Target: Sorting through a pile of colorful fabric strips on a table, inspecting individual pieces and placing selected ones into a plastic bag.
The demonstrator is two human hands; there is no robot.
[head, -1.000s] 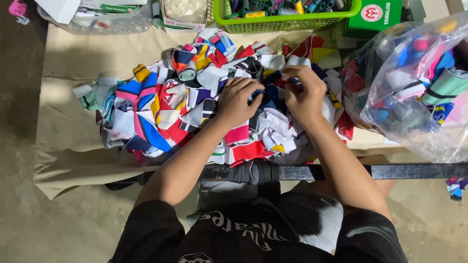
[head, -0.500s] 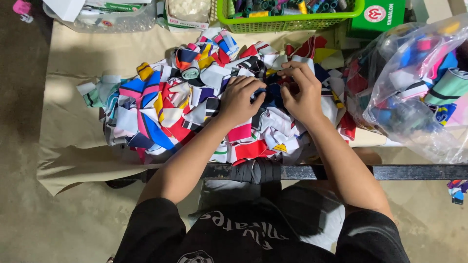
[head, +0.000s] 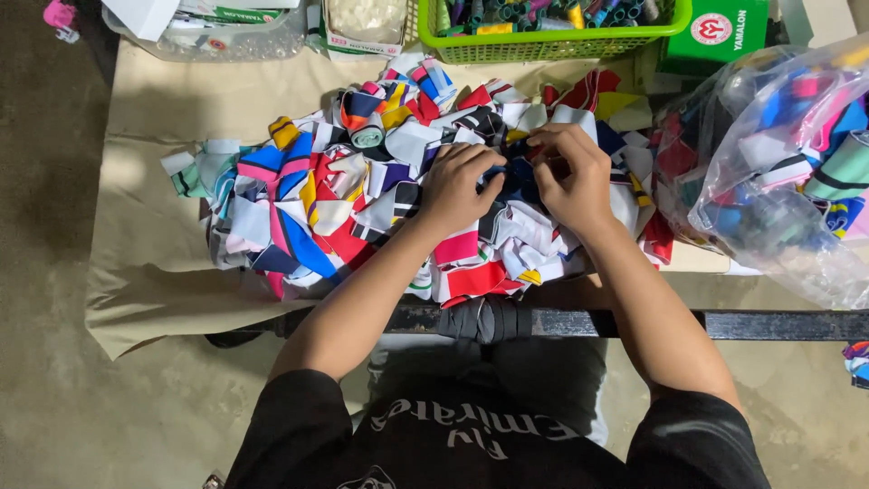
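Over the last second the left hand [head: 460,188] and right hand [head: 570,177] drew closer together on top of the pile of fabric scraps [head: 380,181], and their fingertips met over a dark blue scrap [head: 514,177] between them.

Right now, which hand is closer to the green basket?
Right. The right hand works in the fabric pile just below the green basket. The left hand is beside it, a little lower and further left of the basket.
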